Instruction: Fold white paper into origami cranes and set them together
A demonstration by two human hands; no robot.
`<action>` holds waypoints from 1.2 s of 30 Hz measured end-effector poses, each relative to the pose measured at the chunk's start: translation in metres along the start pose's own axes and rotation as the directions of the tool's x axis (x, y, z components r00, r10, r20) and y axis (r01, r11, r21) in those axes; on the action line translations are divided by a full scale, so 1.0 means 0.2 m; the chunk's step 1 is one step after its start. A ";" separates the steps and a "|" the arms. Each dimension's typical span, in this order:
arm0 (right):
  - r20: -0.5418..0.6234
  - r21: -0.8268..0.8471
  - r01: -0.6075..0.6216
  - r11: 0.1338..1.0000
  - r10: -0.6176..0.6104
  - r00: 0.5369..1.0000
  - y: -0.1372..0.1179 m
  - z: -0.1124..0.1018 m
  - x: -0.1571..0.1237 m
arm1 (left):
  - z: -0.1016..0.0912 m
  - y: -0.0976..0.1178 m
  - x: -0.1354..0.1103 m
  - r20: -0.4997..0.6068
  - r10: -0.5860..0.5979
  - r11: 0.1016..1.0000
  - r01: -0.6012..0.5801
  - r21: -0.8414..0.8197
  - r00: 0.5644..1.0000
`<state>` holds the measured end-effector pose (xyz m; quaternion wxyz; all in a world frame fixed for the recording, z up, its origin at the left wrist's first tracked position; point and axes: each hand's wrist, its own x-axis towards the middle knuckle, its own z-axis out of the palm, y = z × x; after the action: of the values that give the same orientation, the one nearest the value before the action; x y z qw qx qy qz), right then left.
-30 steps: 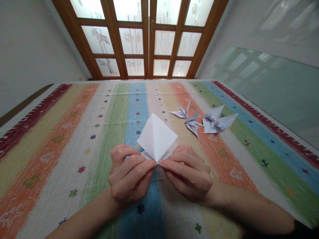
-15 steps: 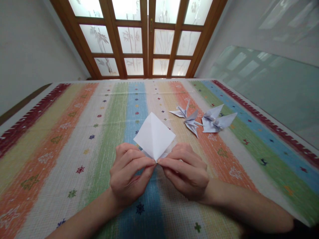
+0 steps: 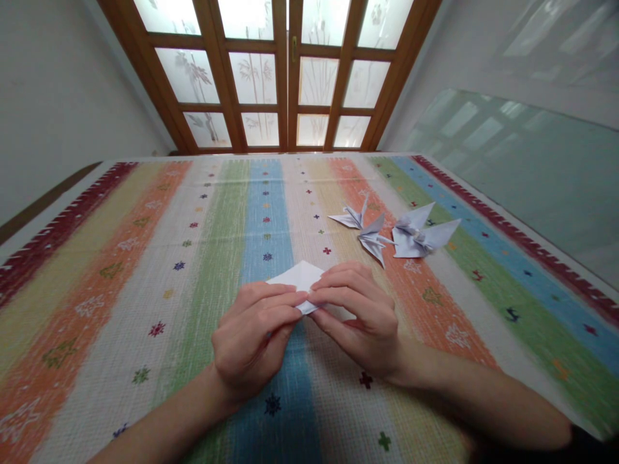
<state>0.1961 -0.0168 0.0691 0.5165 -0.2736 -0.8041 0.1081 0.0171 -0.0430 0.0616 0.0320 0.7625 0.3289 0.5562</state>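
A folded white paper (image 3: 297,277) lies low over the striped tablecloth (image 3: 145,270), in front of me. My left hand (image 3: 254,338) pinches its near left corner with thumb and fingers closed. My right hand (image 3: 360,316) grips the near right part, fingers curled over it. Most of the paper is hidden behind my fingers; only its far tip shows.
Three finished white paper cranes lie to the right on the cloth: one crane (image 3: 353,218) farther back, one (image 3: 374,238) in the middle, the biggest crane (image 3: 423,235) at the right. A wooden glazed door (image 3: 290,71) stands beyond the table's far edge.
The paper stood upright as a diamond between my fingertips; now it is tipped down flat and away, and my hands have moved slightly forward over it.
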 end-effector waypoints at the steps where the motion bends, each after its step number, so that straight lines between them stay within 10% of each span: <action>1: -0.007 0.006 -0.008 1.000 0.008 1.000 0.00 0.00 0.00 | 0.00 0.00 0.00 0.003 -0.012 1.000 0.012 -0.024 1.000; 19: 0.054 0.058 -0.219 0.974 0.216 0.975 0.02 0.04 -0.04 | 0.06 0.01 -0.05 -0.071 -0.179 0.946 0.152 -0.287 0.981; 36: 0.114 -0.003 -0.207 0.978 0.206 0.972 0.00 0.02 -0.04 | 0.05 0.04 0.01 0.037 -0.278 0.949 0.280 -0.146 0.960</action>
<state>0.1940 -0.0201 0.0614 0.4573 -0.3470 -0.7987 0.1804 0.0303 -0.0443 0.0631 0.1700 0.7081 0.3905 0.5632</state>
